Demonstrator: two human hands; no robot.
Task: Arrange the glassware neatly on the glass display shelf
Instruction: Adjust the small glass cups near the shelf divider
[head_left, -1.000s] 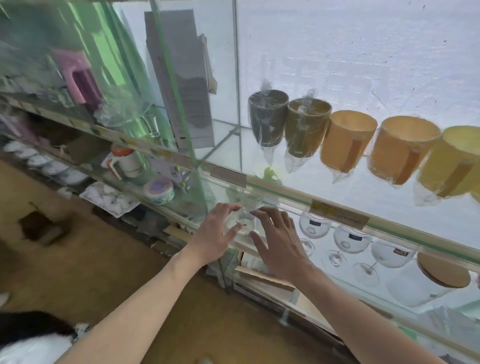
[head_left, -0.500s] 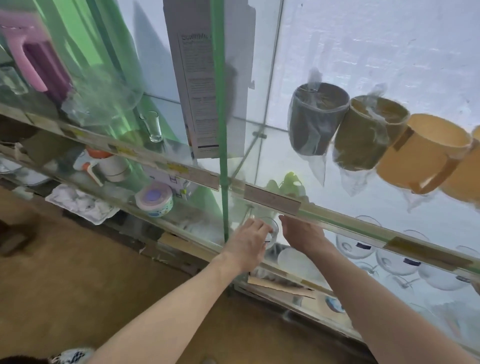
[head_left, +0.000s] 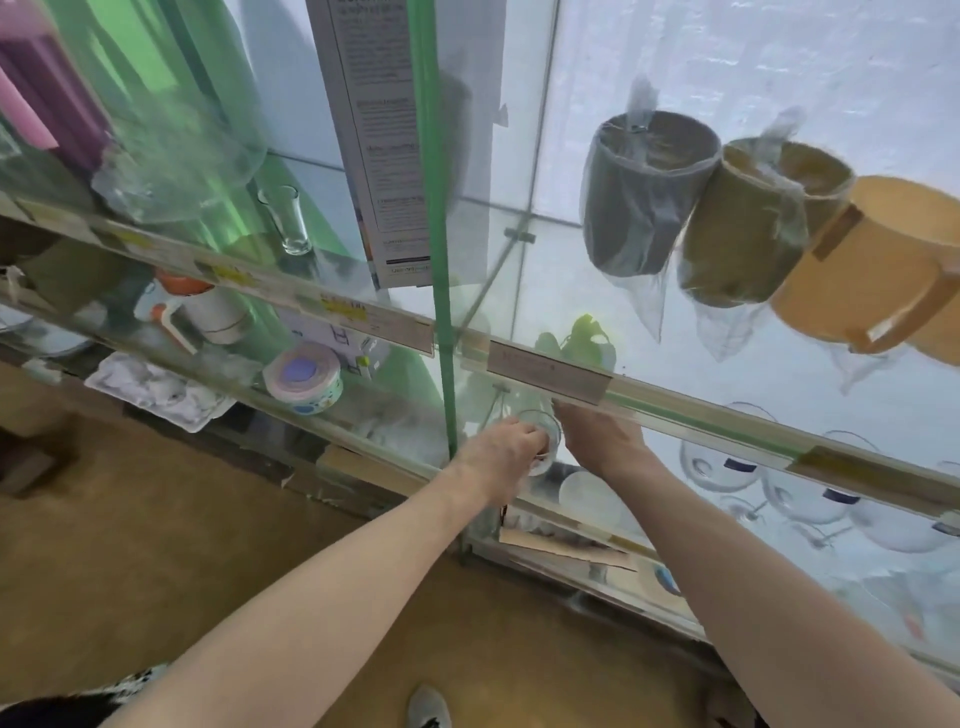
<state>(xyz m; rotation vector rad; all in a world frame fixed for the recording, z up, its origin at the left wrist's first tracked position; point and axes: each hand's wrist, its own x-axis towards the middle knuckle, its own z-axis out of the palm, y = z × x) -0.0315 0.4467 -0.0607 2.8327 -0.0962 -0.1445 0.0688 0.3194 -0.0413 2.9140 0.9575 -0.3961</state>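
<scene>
A small clear glass (head_left: 543, 428) stands on the lower level of the glass display shelf (head_left: 691, 410), just under its front rail. My left hand (head_left: 506, 449) is curled around the glass from the left. My right hand (head_left: 602, 439) reaches in beside it from the right, with its fingertips hidden under the rail, so I cannot tell whether it touches the glass. Several stemmed wine glasses (head_left: 727, 467) with dark labels line the same level to the right. A tall shot glass (head_left: 288, 221) stands one level up at the left.
Several wrapped mugs, grey (head_left: 639, 192), olive (head_left: 753, 218) and orange (head_left: 883, 265), hang at the upper right. A white carton (head_left: 379, 140) leans behind a green post (head_left: 439, 260). A pastel lidded bowl (head_left: 304, 376) and a white tray (head_left: 156, 387) sit lower left. Brown floor lies below.
The view has drawn nearer to the shelf. Both hands have gone further in under the front rail, and my left hand has closed round the small glass.
</scene>
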